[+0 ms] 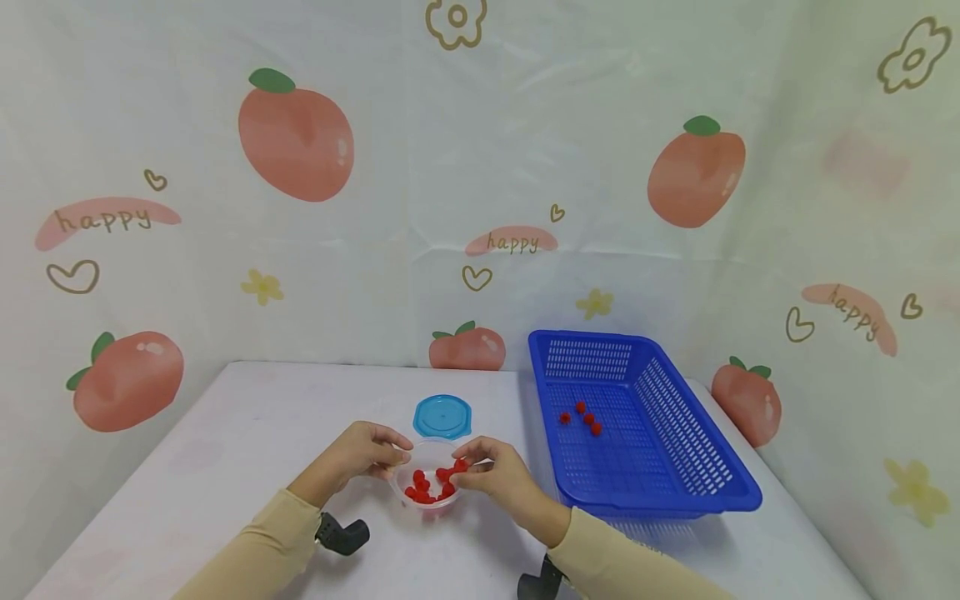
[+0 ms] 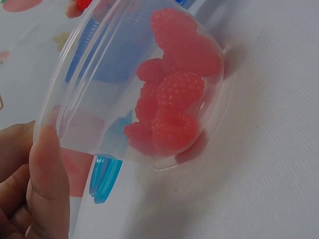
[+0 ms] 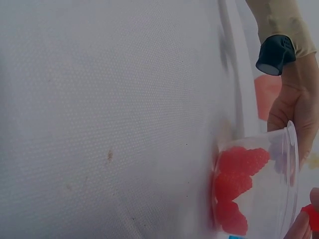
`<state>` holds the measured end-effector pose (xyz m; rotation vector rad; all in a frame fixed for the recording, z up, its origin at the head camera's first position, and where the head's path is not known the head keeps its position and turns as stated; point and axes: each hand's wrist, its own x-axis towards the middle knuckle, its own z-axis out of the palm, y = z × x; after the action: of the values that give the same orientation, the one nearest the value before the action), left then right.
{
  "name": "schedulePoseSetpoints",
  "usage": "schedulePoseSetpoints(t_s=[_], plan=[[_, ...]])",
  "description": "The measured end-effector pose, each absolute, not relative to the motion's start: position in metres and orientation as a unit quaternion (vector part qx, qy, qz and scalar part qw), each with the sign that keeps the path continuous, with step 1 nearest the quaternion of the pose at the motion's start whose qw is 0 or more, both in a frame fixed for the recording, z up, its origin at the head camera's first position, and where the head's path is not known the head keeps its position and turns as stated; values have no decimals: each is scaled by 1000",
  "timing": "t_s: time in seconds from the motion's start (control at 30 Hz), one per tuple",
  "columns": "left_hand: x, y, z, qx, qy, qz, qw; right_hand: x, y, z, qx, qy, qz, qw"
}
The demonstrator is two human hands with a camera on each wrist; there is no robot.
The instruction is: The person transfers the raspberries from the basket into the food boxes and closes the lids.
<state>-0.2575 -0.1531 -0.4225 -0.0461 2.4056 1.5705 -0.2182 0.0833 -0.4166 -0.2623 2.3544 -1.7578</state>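
Left hand [image 1: 363, 451] pinches round plastic tub [image 1: 432, 454] holding bumpy raspberries [image 2: 180, 90]; right hand [image 1: 497, 472] pinches raspberry [image 1: 461, 465].

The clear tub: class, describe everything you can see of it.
The tub looks like see-through plastic, round, with a rim around its open top. It stands base down on the white table, nearer than the blue lid, with several red raspberries inside. The left hand grips its rim; the right hand holds a single berry opposite, contact with the tub unclear.
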Motion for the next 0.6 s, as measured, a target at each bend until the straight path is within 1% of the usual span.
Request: schedulePoseSetpoints(t_s=[0.6], plan=[[-256,-152,-422,-25,835,534,131,-218,82,-419,-106,789,-599,88]])
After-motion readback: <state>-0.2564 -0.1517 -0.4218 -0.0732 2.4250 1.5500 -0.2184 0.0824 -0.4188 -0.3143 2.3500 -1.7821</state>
